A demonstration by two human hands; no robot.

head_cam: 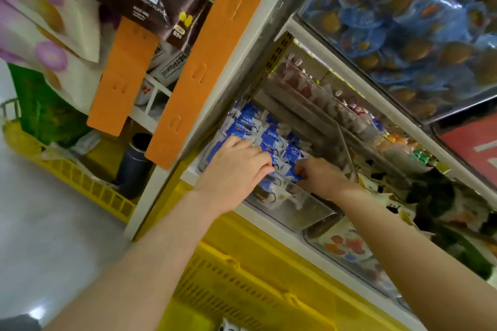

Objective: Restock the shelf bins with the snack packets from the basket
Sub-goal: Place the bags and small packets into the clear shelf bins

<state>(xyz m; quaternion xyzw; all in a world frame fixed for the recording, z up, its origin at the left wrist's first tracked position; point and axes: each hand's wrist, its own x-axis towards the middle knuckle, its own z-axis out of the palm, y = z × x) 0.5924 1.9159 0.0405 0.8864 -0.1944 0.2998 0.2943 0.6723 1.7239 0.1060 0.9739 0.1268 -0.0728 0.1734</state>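
Observation:
Both my hands reach into a clear plastic shelf bin (304, 209) filled with several small blue-and-white snack packets (271, 137). My left hand (236, 166) lies palm down on the packets, its fingers curled over them. My right hand (320, 174) is beside it on the right, its fingers pinching a blue packet (294, 176) at the bin's front. A yellow slatted basket (242, 285) stands below the shelf, under my forearms; its contents are hidden.
Clear dividers split the shelf into more bins: red-and-white packets (309, 88) behind, orange-printed packets (347, 247) to the right. The upper shelf holds blue packs (403, 21). Orange strips (204, 62) hang on the shelf post. Another yellow crate (67, 169) stands at left.

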